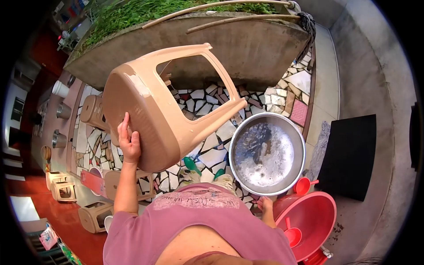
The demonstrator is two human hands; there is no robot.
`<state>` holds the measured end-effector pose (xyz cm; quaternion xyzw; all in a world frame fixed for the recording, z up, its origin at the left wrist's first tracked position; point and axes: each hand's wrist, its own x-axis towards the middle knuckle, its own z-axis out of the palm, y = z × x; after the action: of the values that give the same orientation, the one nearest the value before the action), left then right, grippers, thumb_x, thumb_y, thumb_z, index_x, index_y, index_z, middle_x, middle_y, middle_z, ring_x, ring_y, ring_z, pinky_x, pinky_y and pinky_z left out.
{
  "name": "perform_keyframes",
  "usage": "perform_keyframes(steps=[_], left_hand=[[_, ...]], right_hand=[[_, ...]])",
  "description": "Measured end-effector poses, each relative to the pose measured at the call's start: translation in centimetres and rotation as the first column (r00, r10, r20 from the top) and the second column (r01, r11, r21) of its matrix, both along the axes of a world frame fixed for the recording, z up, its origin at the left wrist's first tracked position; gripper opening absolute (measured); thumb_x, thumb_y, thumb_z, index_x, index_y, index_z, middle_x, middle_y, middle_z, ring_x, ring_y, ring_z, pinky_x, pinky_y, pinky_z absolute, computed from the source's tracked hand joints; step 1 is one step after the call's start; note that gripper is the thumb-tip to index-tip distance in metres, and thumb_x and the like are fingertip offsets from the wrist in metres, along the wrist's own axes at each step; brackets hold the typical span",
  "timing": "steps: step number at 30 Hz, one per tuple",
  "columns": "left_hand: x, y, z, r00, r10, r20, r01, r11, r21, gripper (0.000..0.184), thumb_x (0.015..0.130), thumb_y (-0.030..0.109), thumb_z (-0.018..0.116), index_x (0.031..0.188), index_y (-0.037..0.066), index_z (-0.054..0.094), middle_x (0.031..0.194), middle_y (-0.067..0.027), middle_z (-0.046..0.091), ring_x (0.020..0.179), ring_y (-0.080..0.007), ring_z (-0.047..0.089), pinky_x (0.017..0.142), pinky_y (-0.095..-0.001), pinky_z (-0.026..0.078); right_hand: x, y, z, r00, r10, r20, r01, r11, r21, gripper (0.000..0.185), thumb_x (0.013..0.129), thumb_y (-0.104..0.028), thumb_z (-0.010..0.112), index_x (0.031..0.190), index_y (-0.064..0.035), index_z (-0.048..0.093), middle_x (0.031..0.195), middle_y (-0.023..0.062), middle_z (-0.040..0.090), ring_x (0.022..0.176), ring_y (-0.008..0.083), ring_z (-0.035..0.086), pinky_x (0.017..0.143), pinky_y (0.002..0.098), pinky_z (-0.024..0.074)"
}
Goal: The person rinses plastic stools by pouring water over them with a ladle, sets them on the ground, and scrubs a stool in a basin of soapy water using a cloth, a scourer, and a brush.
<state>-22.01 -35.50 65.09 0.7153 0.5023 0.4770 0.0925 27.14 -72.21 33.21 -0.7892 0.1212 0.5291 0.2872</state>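
My left hand (128,143) is spread flat, fingers extended, its palm against the seat of a tan plastic stool (170,121) left of centre in the frame; the stool is tipped on its side, its legs pointing to the right. My right hand (266,204), partly hidden, is low and right of centre, near the bottom rim of a round metal basin (303,150); I cannot tell whether its fingers are closed on anything. White suds (265,170) float on the basin's dark liquid. At lower right stands a red tub (316,225) with 1 red dipper (294,237) inside, while a 2nd dipper (302,186) sits just above its rim. A black panel (349,157) is at the right. Broken-stone paving (212,157) spreads beneath, more tan stools (95,216) fill the left side, 2 metal buckets (63,111) stand at far left, and a concrete planter (251,53) with green plants (123,22) crosses the top.
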Motion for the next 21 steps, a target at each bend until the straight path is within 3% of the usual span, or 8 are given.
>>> perform_keyframes(steps=[2, 5, 6, 8, 10, 15, 20, 21], left_hand=[[-0.2, 0.1, 0.4, 1.0, -0.023, -0.006, 0.023, 1.0, 0.003, 0.054, 0.092, 0.021, 0.053, 0.14, -0.002, 0.044, 0.12, -0.015, 0.053, 0.111, -0.0268, 0.05, 0.102, -0.0347, 0.036], [-0.5, 0.5, 0.4, 0.998, -0.067, 0.0, 0.067, 0.998, -0.001, 0.056, 0.094, 0.028, 0.051, 0.139, -0.005, 0.043, 0.125, -0.0159, 0.051, 0.116, -0.0268, 0.049, 0.104, -0.0353, 0.034], [-0.7, 0.7, 0.4, 0.996, -0.085, -0.013, 0.085, 0.996, -0.007, 0.056, 0.094, 0.028, 0.051, 0.139, -0.005, 0.043, 0.125, -0.0159, 0.051, 0.116, -0.0268, 0.049, 0.104, -0.0353, 0.034], [-0.9, 1.0, 0.4, 0.992, -0.129, 0.016, 0.129, 0.991, 0.024, 0.059, 0.096, 0.034, 0.05, 0.139, -0.006, 0.042, 0.127, -0.0173, 0.051, 0.119, -0.0282, 0.048, 0.105, -0.0364, 0.034], [-1.0, 1.3, 0.7, 0.989, -0.15, 0.016, 0.15, 0.989, 0.009, 0.06, 0.096, 0.036, 0.049, 0.139, -0.006, 0.042, 0.127, -0.0177, 0.05, 0.12, -0.0289, 0.047, 0.105, -0.0369, 0.033], [-0.3, 1.5, 1.3, 0.982, -0.186, 0.023, 0.186, 0.982, 0.029, 0.061, 0.097, 0.038, 0.049, 0.139, -0.006, 0.042, 0.127, -0.0182, 0.05, 0.119, -0.0295, 0.047, 0.105, -0.0385, 0.034], [0.5, 1.4, 2.3, 0.968, -0.227, -0.106, 0.235, 0.97, 0.069, 0.061, 0.094, 0.035, 0.052, 0.137, -0.007, 0.044, 0.125, -0.0193, 0.051, 0.114, -0.03, 0.049, 0.102, -0.0382, 0.036], [1.1, 1.8, 2.4, 0.967, -0.248, -0.063, 0.255, 0.958, 0.13, 0.06, 0.092, 0.032, 0.055, 0.136, -0.008, 0.046, 0.105, -0.0148, 0.058, 0.107, -0.0302, 0.05, 0.098, -0.0381, 0.038]], right_hand=[[-1.0, -1.4, 0.4, 0.998, -0.059, -0.009, 0.059, 0.998, -0.003, 0.037, 0.096, -0.022, 0.053, 0.13, -0.0071, 0.051, 0.081, 0.0041, 0.063, 0.063, 0.0158, 0.063, 0.046, 0.0284, 0.0487], [-1.6, -3.6, -0.4, 0.996, -0.086, 0.015, 0.086, 0.996, -0.035, 0.032, 0.094, -0.02, 0.054, 0.123, -0.0066, 0.057, 0.081, 0.0042, 0.061, 0.063, 0.017, 0.063, 0.046, 0.0295, 0.0491], [-1.5, -4.9, -1.9, 0.997, -0.068, -0.027, 0.067, 0.998, -0.019, 0.043, 0.096, -0.023, 0.053, 0.136, -0.0113, 0.045, 0.094, 0.0073, 0.064, 0.069, 0.019, 0.065, 0.051, 0.032, 0.0515], [-2.4, -5.5, -1.8, 0.997, -0.072, -0.025, 0.071, 0.997, -0.008, 0.041, 0.096, -0.023, 0.054, 0.134, -0.0116, 0.047, 0.094, 0.0071, 0.063, 0.07, 0.0188, 0.065, 0.05, 0.0315, 0.0515], [-3.9, -5.2, -0.5, 0.986, -0.167, 0.016, 0.167, 0.986, -0.003, 0.045, 0.094, -0.018, 0.055, 0.136, -0.0051, 0.047, 0.086, 0.0055, 0.061, 0.064, 0.0168, 0.064, 0.044, 0.0275, 0.0486], [-5.3, -5.7, -1.0, 0.983, -0.182, -0.016, 0.182, 0.983, -0.027, 0.049, 0.094, -0.02, 0.055, 0.14, -0.0065, 0.042, 0.101, 0.0107, 0.064, 0.073, 0.0209, 0.068, 0.049, 0.0296, 0.0508], [-5.0, -6.5, -4.3, 0.987, -0.146, -0.067, 0.147, 0.989, 0.021, 0.045, 0.094, -0.021, 0.055, 0.136, -0.0083, 0.045, 0.102, 0.0111, 0.064, 0.073, 0.0226, 0.068, 0.045, 0.031, 0.0494], [-5.1, -5.9, -3.8, 0.985, -0.166, -0.036, 0.167, 0.985, 0.03, 0.037, 0.094, -0.02, 0.054, 0.128, -0.0076, 0.049, 0.097, 0.0116, 0.065, 0.069, 0.0225, 0.067, 0.044, 0.0316, 0.0487]])
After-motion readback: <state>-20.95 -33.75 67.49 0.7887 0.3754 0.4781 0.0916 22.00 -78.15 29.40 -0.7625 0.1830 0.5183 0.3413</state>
